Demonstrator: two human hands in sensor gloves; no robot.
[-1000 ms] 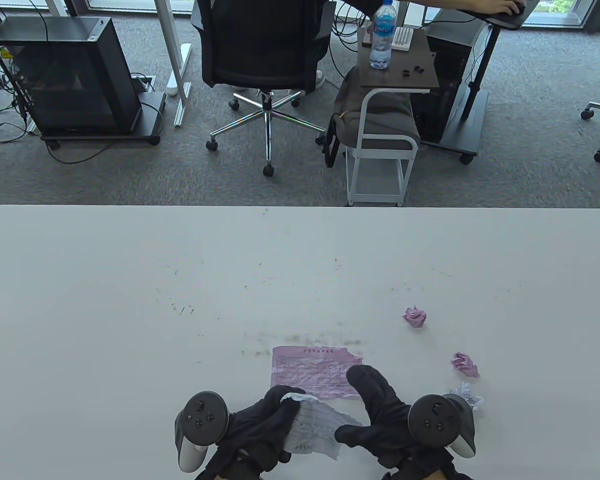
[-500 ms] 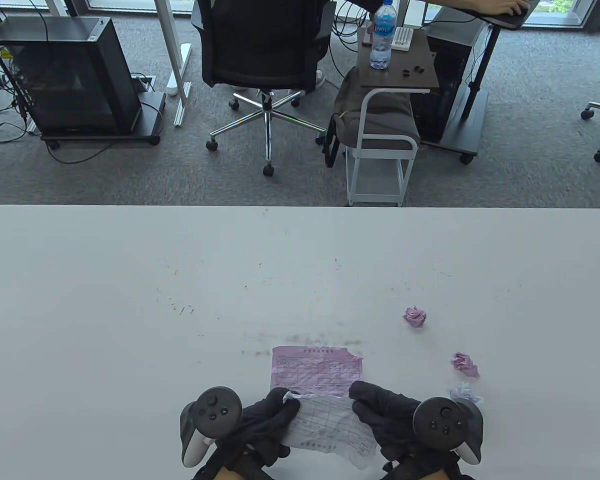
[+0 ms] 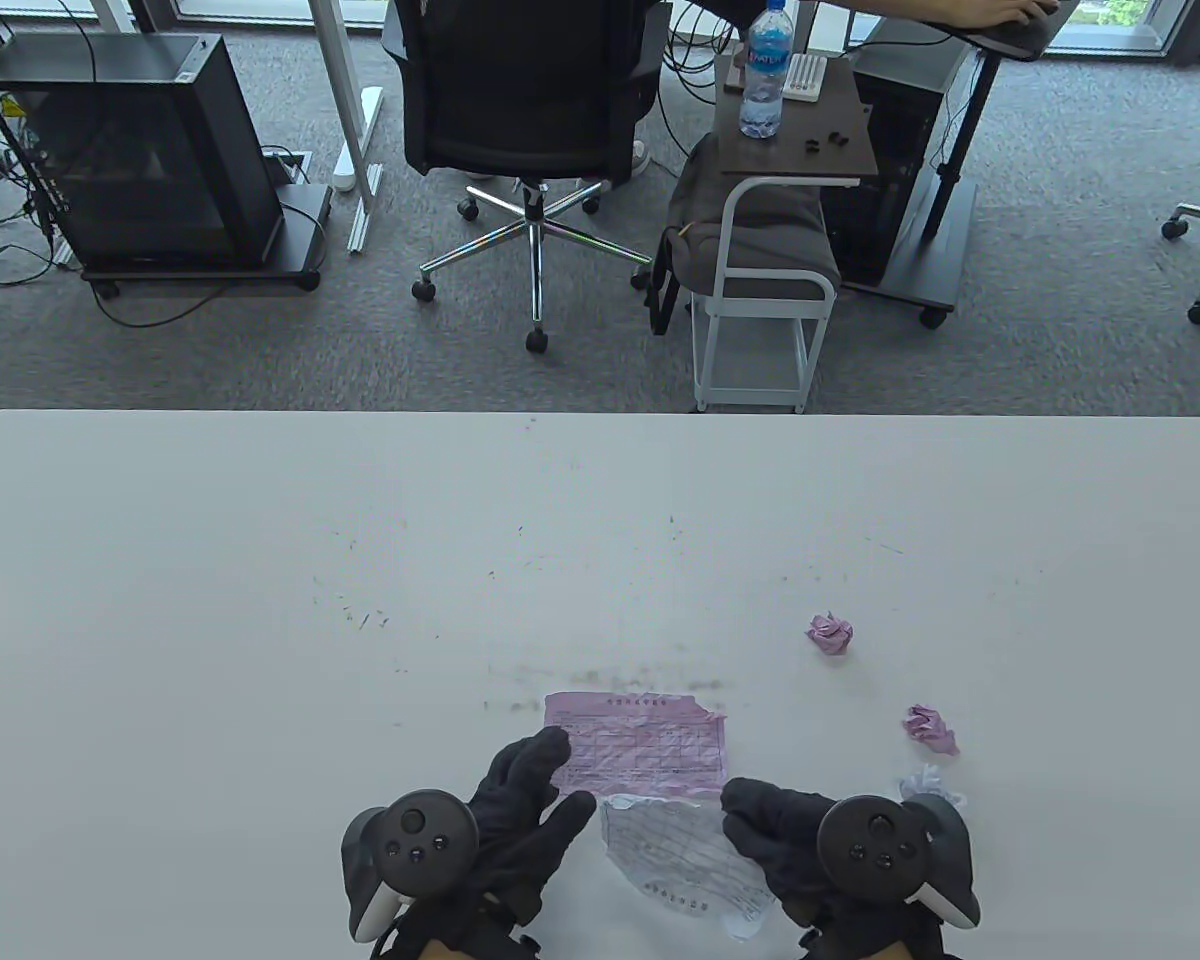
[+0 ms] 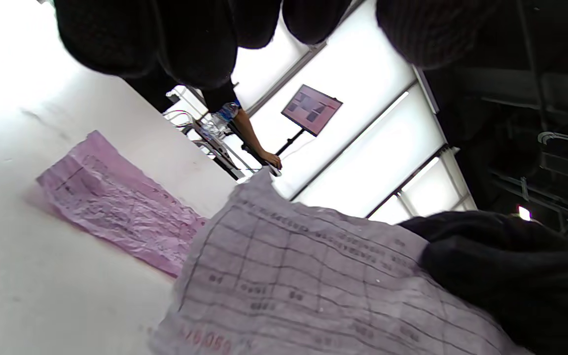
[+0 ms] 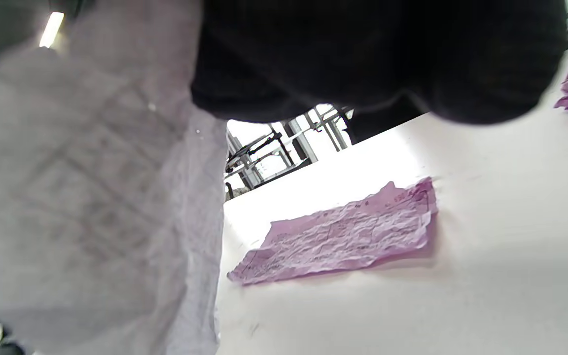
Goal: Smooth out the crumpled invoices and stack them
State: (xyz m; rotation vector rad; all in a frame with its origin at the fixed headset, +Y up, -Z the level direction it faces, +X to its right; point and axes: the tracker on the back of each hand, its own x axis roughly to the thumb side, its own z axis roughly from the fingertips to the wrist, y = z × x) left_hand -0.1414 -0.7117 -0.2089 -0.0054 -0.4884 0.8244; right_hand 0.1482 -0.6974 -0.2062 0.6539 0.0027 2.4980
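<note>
On a white counter (image 3: 260, 560), the right hand (image 3: 810, 850) pinches a wrinkled white invoice (image 3: 685, 855) at its right edge, near the front. The left hand (image 3: 520, 815) hovers beside it with straight, spread fingers (image 3: 535, 765), holding nothing. A flattened pink invoice (image 3: 640, 745) lies just behind.

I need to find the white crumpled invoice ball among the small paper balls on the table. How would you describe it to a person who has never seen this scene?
Start at the white table and go to its near right part, where three small paper balls lie. The white crumpled ball is the nearest one, right beside the right hand. The other two crumpled balls are pink.
</note>
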